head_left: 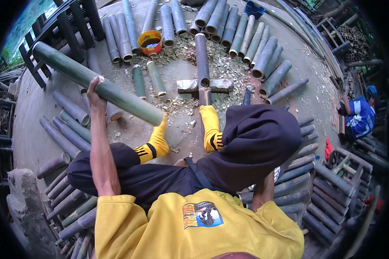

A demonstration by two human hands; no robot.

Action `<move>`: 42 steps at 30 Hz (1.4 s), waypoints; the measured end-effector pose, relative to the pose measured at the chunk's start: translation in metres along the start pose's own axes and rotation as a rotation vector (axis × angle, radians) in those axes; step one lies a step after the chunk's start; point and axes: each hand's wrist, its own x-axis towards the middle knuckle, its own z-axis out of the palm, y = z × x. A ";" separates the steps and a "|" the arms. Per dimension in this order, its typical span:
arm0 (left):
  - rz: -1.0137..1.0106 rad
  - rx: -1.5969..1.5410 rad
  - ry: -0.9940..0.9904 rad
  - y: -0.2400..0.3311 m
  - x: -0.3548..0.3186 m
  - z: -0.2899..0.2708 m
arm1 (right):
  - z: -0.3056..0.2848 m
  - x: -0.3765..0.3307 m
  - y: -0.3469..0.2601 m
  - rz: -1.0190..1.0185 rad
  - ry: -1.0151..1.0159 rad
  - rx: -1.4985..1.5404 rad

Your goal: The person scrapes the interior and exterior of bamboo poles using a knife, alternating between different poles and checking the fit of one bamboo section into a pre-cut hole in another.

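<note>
My left hand [97,93] is closed round a thick green bamboo tube [127,100], held slanting from the upper left down toward my left foot. The tube's lower end overlaps the yellow sock [157,140] on that foot. My right forearm [263,190] goes down beside my raised right thigh, and the leg hides the hand. Ahead of me a darker bamboo tube [201,56] lies lengthwise over a pale crosspiece [222,85]. My right foot, in a yellow sock [210,125], is near its close end. A dark, handle-like object [247,95] is right of the crosspiece.
Pale chips [222,52] litter the ground. A yellow and red bucket [150,43] stands among cut bamboo tubes [167,26] fanned out ahead. More tubes [293,185] are piled at both sides. At the far right a person in blue [359,114] is bent over.
</note>
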 end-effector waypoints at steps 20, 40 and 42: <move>-0.121 1.047 -0.628 0.064 0.069 0.083 | -0.118 0.145 -0.204 -0.639 -0.370 -0.261; -0.286 1.185 -0.476 -0.178 0.013 0.032 | 0.172 0.171 -0.229 -0.051 -0.350 0.953; -0.315 1.148 -0.567 -0.181 0.027 0.046 | 0.141 0.185 -0.263 0.052 -0.398 1.192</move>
